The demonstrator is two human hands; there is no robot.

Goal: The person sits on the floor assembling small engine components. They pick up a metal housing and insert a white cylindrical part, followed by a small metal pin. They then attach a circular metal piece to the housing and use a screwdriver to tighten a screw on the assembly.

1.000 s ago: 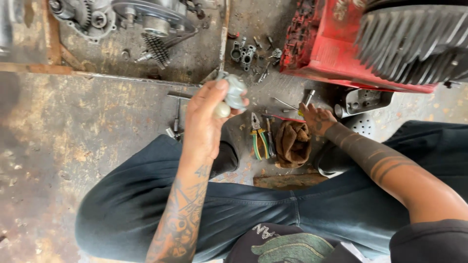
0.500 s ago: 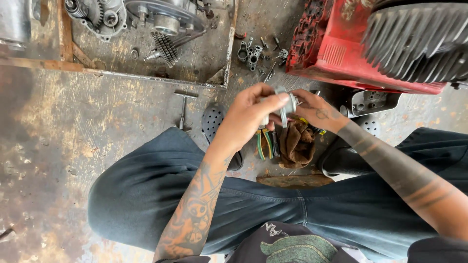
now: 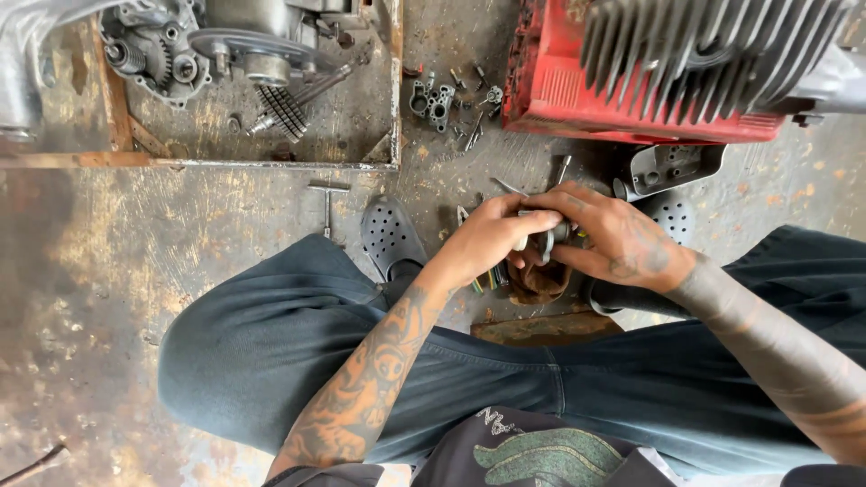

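Note:
My left hand (image 3: 489,236) and my right hand (image 3: 610,237) meet in front of me above the floor, both closed around a small grey metal engine part (image 3: 543,234) held between the fingertips. Most of the part is hidden by my fingers. Directly under the hands lies a brown rag (image 3: 539,280), with pliers with coloured handles (image 3: 485,278) beside it. My knees in dark trousers spread to either side as I squat.
A red engine block with grey cooling fins (image 3: 649,72) stands at the top right. A rusty metal tray (image 3: 393,108) at the top left holds a gearbox and gears. Small bolts and parts (image 3: 437,101) are scattered between them. A T-handle tool (image 3: 327,200) and black clogs (image 3: 390,236) are on the stained floor.
My left hand, which held the part up alone, came right. My right hand rose from the floor by the rag to meet it, and now both hold the part.

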